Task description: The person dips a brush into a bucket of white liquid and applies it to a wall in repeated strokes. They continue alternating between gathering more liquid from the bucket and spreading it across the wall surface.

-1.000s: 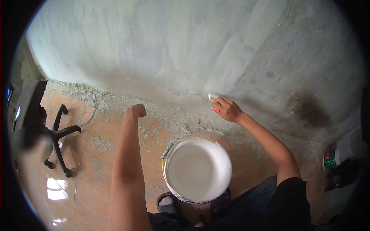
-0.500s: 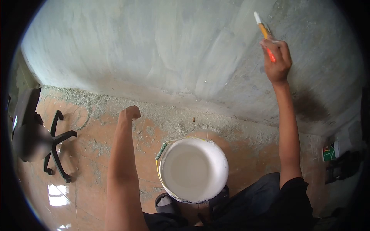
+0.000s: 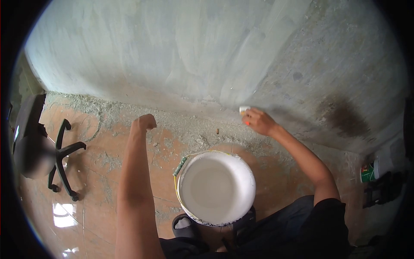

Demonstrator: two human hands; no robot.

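My right hand [image 3: 260,121] grips a paintbrush [image 3: 244,110] low against the wall, near where it meets the floor. White bristles and a bit of orange handle show; the rest of the brush is behind my fingers. My left hand [image 3: 145,122] hangs over the debris-covered floor, curled into a fist, with nothing visible in it. Below and between my arms stands a white bucket [image 3: 246,177] with a yellow-and-green wire handle, holding pale whitish liquid [image 3: 210,190]. Streaks of pale coating cover the left and middle of the grey wall [image 3: 172,47]; its right part is darker and rough.
Scraped flakes [image 3: 189,131] lie along the wall's base on the orange tiles [image 3: 99,177]. A swivel chair [image 3: 62,151] with black legs stands at left. At far right are a green-and-white tub [image 3: 369,171] and dark objects. My sandaled feet are beside the bucket.
My right hand has swept the paintbrush down and left, from high on the wall to near its base. My left hand and the bucket have hardly moved.
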